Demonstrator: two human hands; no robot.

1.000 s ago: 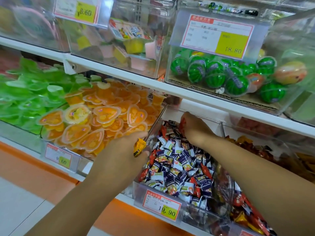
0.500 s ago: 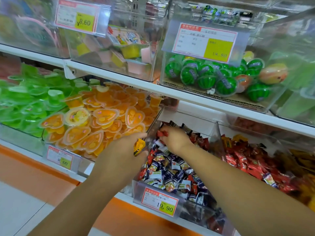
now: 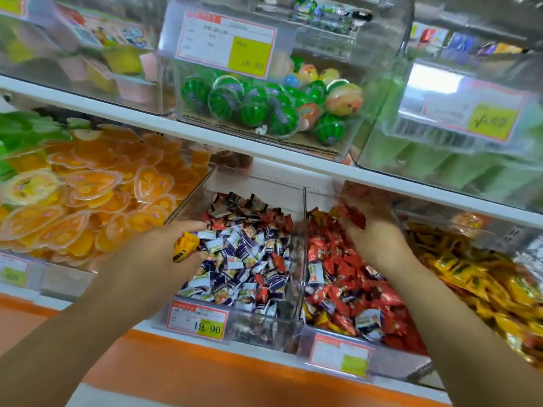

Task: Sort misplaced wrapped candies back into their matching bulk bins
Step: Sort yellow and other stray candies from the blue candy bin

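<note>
Over the red-candy bin [image 3: 390, 362], right hand [image 3: 379, 242] pinches a red candy [image 3: 352, 216]; release low, well inside the walls; left hand [image 3: 152, 259] grips a yellow candy [image 3: 184, 247].

one head view, close, facing forward-down at shelf bins [image 3: 296, 318].

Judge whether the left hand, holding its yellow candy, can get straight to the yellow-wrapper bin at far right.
Probably not directly. The left hand sits at the blue-and-white bin; the red bin and the right forearm lie between it and the yellow bin.
</note>
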